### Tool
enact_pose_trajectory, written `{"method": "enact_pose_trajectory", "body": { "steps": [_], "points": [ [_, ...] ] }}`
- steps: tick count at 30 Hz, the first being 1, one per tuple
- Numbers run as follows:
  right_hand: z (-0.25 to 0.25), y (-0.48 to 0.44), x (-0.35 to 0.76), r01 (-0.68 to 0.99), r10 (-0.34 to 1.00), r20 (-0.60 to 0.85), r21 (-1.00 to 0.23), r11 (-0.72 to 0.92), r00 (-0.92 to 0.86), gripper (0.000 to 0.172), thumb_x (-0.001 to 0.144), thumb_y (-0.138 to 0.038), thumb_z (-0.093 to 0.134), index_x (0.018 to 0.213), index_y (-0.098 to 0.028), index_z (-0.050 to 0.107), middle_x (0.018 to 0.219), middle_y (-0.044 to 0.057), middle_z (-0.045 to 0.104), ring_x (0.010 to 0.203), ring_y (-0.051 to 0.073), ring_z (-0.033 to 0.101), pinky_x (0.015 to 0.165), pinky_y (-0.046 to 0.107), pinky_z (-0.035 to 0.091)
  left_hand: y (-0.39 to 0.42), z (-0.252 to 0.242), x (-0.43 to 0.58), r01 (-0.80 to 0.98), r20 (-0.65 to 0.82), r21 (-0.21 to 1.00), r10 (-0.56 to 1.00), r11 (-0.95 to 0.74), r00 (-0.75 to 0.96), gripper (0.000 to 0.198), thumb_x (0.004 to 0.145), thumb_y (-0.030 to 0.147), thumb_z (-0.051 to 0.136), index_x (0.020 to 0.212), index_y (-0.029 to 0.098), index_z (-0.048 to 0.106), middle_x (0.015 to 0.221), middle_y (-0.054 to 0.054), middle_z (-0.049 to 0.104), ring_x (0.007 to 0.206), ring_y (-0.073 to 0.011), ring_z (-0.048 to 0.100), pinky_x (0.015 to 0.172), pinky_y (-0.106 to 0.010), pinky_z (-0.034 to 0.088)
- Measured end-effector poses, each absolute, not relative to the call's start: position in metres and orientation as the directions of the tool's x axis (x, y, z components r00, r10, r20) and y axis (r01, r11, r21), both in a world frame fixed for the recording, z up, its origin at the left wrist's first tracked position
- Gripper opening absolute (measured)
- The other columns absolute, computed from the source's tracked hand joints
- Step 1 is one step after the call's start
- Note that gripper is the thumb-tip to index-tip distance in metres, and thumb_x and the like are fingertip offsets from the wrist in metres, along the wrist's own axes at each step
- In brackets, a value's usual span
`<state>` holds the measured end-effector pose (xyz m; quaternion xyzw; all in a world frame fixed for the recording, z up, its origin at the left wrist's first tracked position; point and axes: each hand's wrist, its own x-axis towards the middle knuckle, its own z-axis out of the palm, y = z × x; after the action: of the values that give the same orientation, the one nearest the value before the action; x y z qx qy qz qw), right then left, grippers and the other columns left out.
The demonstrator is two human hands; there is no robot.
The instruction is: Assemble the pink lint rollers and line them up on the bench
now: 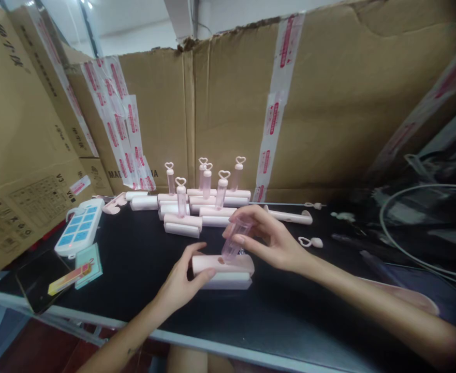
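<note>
My right hand (268,235) is closed on a clear pink tube (237,241), tilted, its lower end at the top of a pink-and-white roll-shaped piece (231,282). I cannot tell whether the tube is seated in it. My left hand (183,277) grips the left end of that piece, thumb in front. A dark hole shows in its pink top beside the tube. Behind stand several similar pieces, such as the near one (183,226), with upright clear tubes (181,201) topped by heart-shaped loops (180,181). A loose heart-loop cap (310,242) lies right of my right hand.
A white power strip (79,228), a dark phone (37,282) and a teal card (88,265) lie at the left. Pink curved parts (290,215) rest behind my right hand. Cardboard walls (228,114) enclose the back and left; a white cable (386,228) loops at the right.
</note>
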<state>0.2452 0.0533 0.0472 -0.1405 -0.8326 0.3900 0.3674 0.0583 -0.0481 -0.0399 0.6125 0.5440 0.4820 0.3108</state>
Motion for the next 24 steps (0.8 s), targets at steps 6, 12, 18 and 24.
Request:
{"method": "enact_pose_trajectory", "body": {
  "steps": [6,12,18,24],
  "points": [
    [0.048,0.046,0.241,-0.025,0.427,0.457,-0.705,0.709,-0.780,0.019,0.084,-0.029,0.058,0.100,-0.022,0.052,0.094,0.007,0.063,0.083,0.019,0.064,0.069,0.031,0.055,-0.049,-0.042,0.058,0.364,0.238,0.907,0.971,-0.213,-0.024,0.031,0.079,0.030,0.060,0.108,0.019,0.060,0.108,-0.007,0.063,0.102,-0.0229,0.057,0.091,-0.032,0.041],
    [0.048,0.046,0.242,-0.018,0.391,0.426,-0.695,0.719,-0.816,0.019,0.083,-0.027,0.058,0.101,-0.022,0.051,0.093,0.006,0.063,0.081,0.017,0.064,0.067,0.029,0.055,-0.051,-0.041,0.057,0.359,0.207,0.914,0.978,-0.187,-0.018,0.028,0.079,0.032,0.060,0.103,0.018,0.059,0.102,-0.006,0.064,0.095,-0.0215,0.059,0.085,-0.030,0.043],
    [0.071,0.055,0.242,0.026,0.227,0.245,-0.624,0.781,-0.943,0.016,0.082,-0.025,0.058,0.098,-0.022,0.054,0.089,0.003,0.067,0.076,0.015,0.063,0.068,0.027,0.052,-0.047,-0.039,0.055,0.367,0.188,0.913,0.982,-0.175,0.000,0.028,0.078,0.035,0.061,0.100,0.017,0.061,0.101,-0.005,0.066,0.097,-0.0225,0.059,0.085,-0.030,0.043],
    [0.082,0.059,0.231,0.103,0.222,0.155,-0.548,0.830,-0.963,0.012,0.081,-0.022,0.057,0.093,-0.019,0.056,0.084,0.003,0.068,0.074,0.015,0.063,0.064,0.025,0.048,-0.049,-0.041,0.049,0.385,0.150,0.910,0.988,-0.151,0.034,0.030,0.076,0.035,0.064,0.099,0.017,0.061,0.102,-0.006,0.065,0.098,-0.0240,0.058,0.089,-0.033,0.042]
  ]
}}
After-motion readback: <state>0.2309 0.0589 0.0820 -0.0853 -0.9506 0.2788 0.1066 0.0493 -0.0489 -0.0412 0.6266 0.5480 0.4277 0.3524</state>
